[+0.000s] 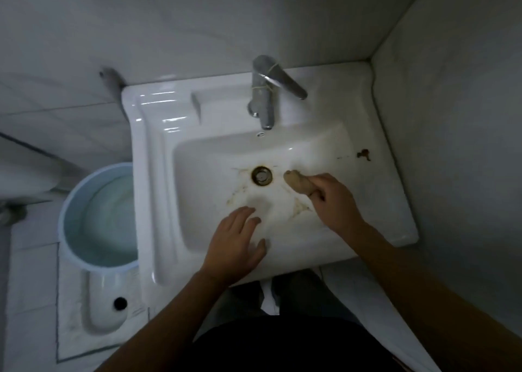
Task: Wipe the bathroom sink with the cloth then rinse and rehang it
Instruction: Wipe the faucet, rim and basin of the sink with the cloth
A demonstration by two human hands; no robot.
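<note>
A white ceramic sink (158, 174) fills the middle of the view, with brown stains around its drain (261, 175) and a dark spot on the right rim (363, 154). My right hand (333, 199) grips a bunched beige cloth (298, 183), whose end presses on the basin just right of the drain. With fingers spread and holding nothing, my left hand (240, 241) hovers over the basin's front part. A chrome tap (265, 92) stands at the back; no water is visible from it.
A light blue bucket (70, 202) holding water stands on the floor left of the sink. In front of it lies a squat toilet pan (104, 301). Tiled walls close in at the back and right (452, 117). My legs are under the sink's front edge.
</note>
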